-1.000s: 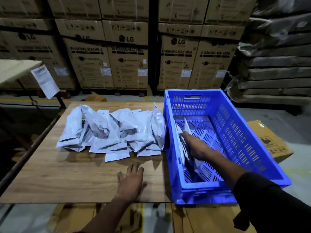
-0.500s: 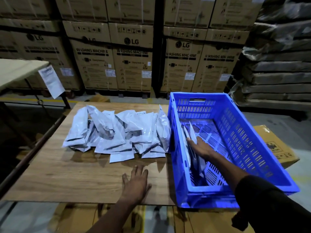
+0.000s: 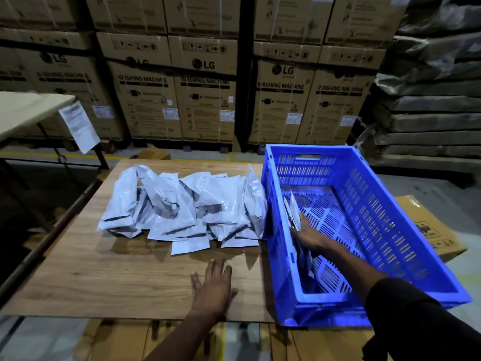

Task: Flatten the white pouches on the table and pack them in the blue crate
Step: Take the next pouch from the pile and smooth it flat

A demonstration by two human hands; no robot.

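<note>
A heap of several white pouches [image 3: 182, 204] lies on the wooden table [image 3: 91, 277], its right end touching the blue crate [image 3: 390, 220]. Inside the crate a few flattened pouches [image 3: 292, 208] stand on edge against the left wall. My right hand [image 3: 307, 234] is down in the crate, fingers spread and pressed flat against those pouches, holding none. My left hand [image 3: 212, 285] rests palm down on the bare wood near the front edge, fingers apart, just in front of the heap.
Stacked washing-machine cartons [image 3: 203, 95] form a wall behind the table. A second table [image 3: 26, 110] with a hanging paper sheet [image 3: 78, 126] stands at the left. Wrapped goods [image 3: 429, 100] pile up at the right, and a cardboard box [image 3: 426, 225] lies beside the crate.
My right hand has slid forward along the crate's left wall, pressing the standing pouches. My left hand stays flat on the table. The view has tilted up a little.
</note>
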